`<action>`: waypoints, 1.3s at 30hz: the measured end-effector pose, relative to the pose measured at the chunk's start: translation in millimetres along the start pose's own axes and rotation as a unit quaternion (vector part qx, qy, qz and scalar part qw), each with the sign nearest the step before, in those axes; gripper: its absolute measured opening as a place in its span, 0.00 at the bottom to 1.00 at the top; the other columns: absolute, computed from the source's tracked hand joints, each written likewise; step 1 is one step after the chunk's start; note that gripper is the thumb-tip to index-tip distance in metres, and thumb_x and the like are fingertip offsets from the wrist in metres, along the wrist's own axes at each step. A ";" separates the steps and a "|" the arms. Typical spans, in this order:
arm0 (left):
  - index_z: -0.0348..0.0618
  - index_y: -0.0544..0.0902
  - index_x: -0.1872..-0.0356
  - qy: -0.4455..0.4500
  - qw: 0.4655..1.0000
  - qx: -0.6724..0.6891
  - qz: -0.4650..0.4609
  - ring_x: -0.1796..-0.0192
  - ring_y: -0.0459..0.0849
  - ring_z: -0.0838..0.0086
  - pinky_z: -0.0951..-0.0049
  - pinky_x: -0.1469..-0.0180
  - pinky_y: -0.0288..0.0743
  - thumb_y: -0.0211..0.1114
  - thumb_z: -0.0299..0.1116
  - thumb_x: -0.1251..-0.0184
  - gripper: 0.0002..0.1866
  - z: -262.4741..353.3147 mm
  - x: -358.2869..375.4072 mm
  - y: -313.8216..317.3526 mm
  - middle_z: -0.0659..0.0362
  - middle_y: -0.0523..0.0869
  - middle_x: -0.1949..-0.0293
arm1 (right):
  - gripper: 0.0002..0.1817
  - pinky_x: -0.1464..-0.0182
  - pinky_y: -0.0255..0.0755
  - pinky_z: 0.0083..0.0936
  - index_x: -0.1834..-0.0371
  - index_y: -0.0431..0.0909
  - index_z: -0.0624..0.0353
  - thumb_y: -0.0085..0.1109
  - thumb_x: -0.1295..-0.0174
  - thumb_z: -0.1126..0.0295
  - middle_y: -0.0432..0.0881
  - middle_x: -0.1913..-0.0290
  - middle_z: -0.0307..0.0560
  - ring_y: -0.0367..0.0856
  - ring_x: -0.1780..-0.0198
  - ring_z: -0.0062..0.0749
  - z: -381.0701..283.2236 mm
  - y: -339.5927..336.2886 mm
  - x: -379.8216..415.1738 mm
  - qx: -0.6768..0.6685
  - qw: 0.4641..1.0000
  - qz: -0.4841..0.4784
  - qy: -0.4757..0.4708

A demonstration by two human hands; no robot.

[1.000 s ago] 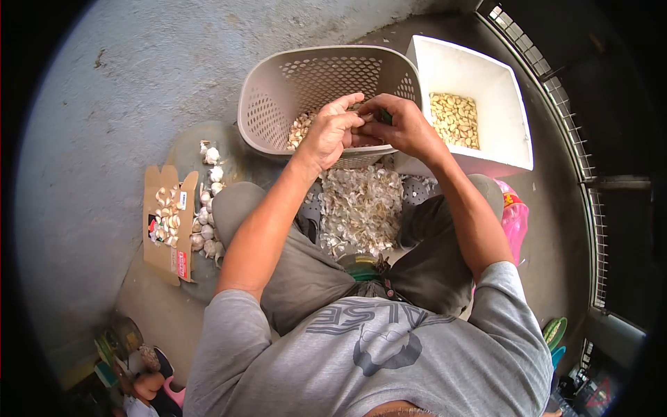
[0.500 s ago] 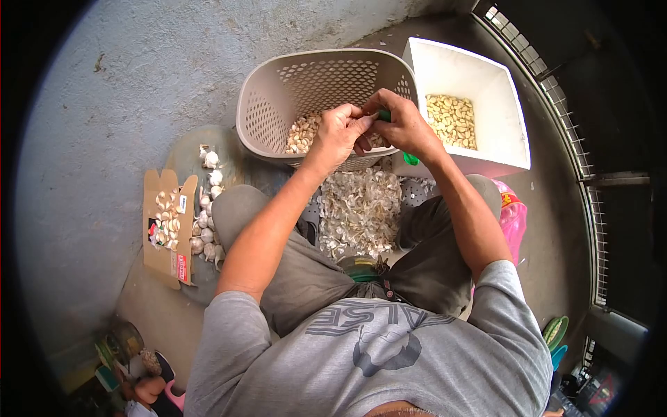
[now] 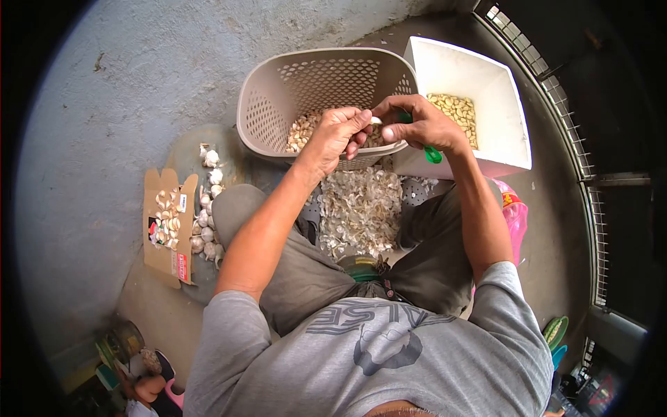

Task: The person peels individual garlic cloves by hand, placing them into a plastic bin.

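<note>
Pinched in the fingertips of my left hand (image 3: 342,135) is a pale garlic clove (image 3: 376,121). My right hand (image 3: 425,126) is curled around what looks like a small green-handled knife (image 3: 432,154), its handle end sticking out below the palm and its blade not visible. The right thumb and fingers are apart, close to the clove. Both hands are above the front rim of a taupe perforated basket (image 3: 260,104), which holds unpeeled garlic cloves (image 3: 303,131). To its right, peeled cloves (image 3: 455,111) lie in a white foam box (image 3: 504,104).
Papery garlic skins (image 3: 358,208) are heaped between my legs. On the left, a cardboard piece (image 3: 158,267) bears loose cloves, beside several garlic bulbs (image 3: 208,235). A pink plastic bag (image 3: 516,226) lies by my right knee. Another person (image 3: 147,389) shows at bottom left.
My right hand has moved right, away from the left, and its fingers have spread. The green handle has shifted right with it. The clove in my left fingertips is now exposed.
</note>
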State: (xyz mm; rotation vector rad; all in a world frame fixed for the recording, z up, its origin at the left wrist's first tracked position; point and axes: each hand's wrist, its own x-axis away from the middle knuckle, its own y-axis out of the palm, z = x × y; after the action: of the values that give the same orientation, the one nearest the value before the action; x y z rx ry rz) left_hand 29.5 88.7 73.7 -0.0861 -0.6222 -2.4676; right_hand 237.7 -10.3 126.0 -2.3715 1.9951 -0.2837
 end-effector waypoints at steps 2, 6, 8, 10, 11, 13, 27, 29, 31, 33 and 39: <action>0.37 0.85 0.62 -0.002 1.000 0.001 0.008 0.83 0.73 0.87 0.84 0.84 0.66 0.63 0.45 0.19 0.19 -0.4 0.4 4.5 0.63 0.82 0.75 | 0.16 0.80 0.58 0.15 0.48 0.84 0.60 0.75 0.36 0.68 0.84 0.69 0.33 0.68 0.79 0.11 10.5 5.7 -5.9 0.023 0.999 0.020 -0.032; 0.37 0.85 0.60 -0.055 0.998 0.008 -0.007 0.82 0.75 0.85 0.82 0.83 0.67 0.61 0.48 0.18 0.21 -0.9 2.5 4.0 0.61 0.83 0.74 | 0.09 0.80 0.57 0.16 0.54 0.86 0.60 0.73 0.35 0.71 0.83 0.73 0.32 0.66 0.80 0.10 9.0 7.5 -7.7 0.069 0.997 0.016 -0.008; 0.36 0.84 0.58 -0.062 0.998 0.011 -0.031 0.80 0.78 0.83 0.81 0.81 0.70 0.58 0.49 0.16 0.22 -2.7 2.7 1.7 0.60 0.84 0.72 | 0.08 0.79 0.57 0.15 0.57 0.87 0.60 0.73 0.37 0.73 0.82 0.75 0.31 0.67 0.80 0.10 1.2 -0.4 -2.5 0.033 0.999 -0.011 0.031; 0.34 0.84 0.55 -0.047 0.998 0.032 -0.002 0.79 0.80 0.81 0.79 0.79 0.73 0.56 0.49 0.15 0.23 -5.1 -1.4 -0.7 0.59 0.85 0.71 | 0.07 0.79 0.57 0.15 0.60 0.87 0.60 0.74 0.39 0.74 0.82 0.75 0.31 0.68 0.80 0.10 1.1 -7.0 1.1 0.048 0.997 -0.050 0.038; 0.33 0.84 0.54 -0.040 0.998 0.042 0.012 0.78 0.81 0.80 0.77 0.78 0.75 0.55 0.49 0.15 0.24 -6.2 -4.8 -2.3 0.58 0.86 0.70 | 0.06 0.79 0.57 0.15 0.61 0.87 0.60 0.74 0.40 0.74 0.82 0.76 0.31 0.68 0.80 0.10 0.4 -10.4 2.7 0.057 0.995 -0.069 0.042; 0.31 0.80 0.48 -0.034 0.998 0.056 0.011 0.67 0.87 0.71 0.71 0.65 0.83 0.54 0.44 0.14 0.21 -3.3 -7.1 -8.4 0.52 0.87 0.63 | 0.08 0.78 0.60 0.16 0.60 0.89 0.61 0.75 0.41 0.73 0.82 0.75 0.32 0.71 0.79 0.11 -4.8 -13.8 4.4 0.079 0.989 -0.102 0.071; 0.29 0.78 0.42 0.058 0.985 -0.035 0.157 0.51 0.90 0.63 0.66 0.48 0.88 0.62 0.27 0.22 0.14 -20.6 -28.2 -23.3 0.45 0.87 0.50 | 0.13 0.53 0.80 0.44 0.55 0.83 0.65 0.70 0.37 0.68 0.88 0.61 0.59 0.88 0.56 0.52 45.6 36.3 -19.8 0.427 0.904 -0.002 0.023; 0.30 0.79 0.40 0.077 0.971 -0.123 0.191 0.51 0.90 0.65 0.67 0.49 0.86 0.65 0.29 0.24 0.17 -32.9 -36.6 -31.3 0.48 0.88 0.49 | 0.13 0.52 0.82 0.48 0.54 0.81 0.64 0.68 0.39 0.71 0.87 0.57 0.61 0.88 0.55 0.57 79.6 46.6 -24.0 0.485 0.873 -0.033 -0.038; 0.31 0.81 0.38 0.109 0.935 -0.256 0.221 0.51 0.89 0.67 0.68 0.50 0.84 0.67 0.31 0.25 0.20 -36.0 -41.8 -34.8 0.50 0.88 0.49 | 0.10 0.53 0.82 0.45 0.57 0.82 0.65 0.66 0.39 0.73 0.88 0.60 0.60 0.88 0.56 0.56 76.5 53.2 -27.5 0.531 0.845 -0.040 -0.054; 0.37 0.84 0.37 0.072 0.893 -0.392 0.209 0.44 0.88 0.62 0.66 0.42 0.81 0.67 0.31 0.28 0.21 -23.9 -34.9 -26.4 0.48 0.89 0.43 | 0.07 0.53 0.82 0.44 0.61 0.83 0.66 0.63 0.40 0.76 0.88 0.62 0.61 0.89 0.57 0.56 58.3 48.1 -28.8 0.446 0.893 -0.053 -0.031; 0.38 0.84 0.38 0.059 0.826 -0.561 0.006 0.40 0.87 0.51 0.58 0.37 0.78 0.64 0.26 0.33 0.21 -45.3 -28.4 -36.9 0.41 0.89 0.45 | 0.11 0.62 0.78 0.31 0.55 0.86 0.66 0.70 0.39 0.75 0.90 0.64 0.49 0.86 0.66 0.31 39.6 18.4 -21.7 0.283 0.957 0.046 -0.047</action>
State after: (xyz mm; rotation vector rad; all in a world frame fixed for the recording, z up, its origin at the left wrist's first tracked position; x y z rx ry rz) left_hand 35.9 109.8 12.6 -0.3762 0.9408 -2.4492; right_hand 222.6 3.9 81.9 -1.8907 1.6806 -0.6284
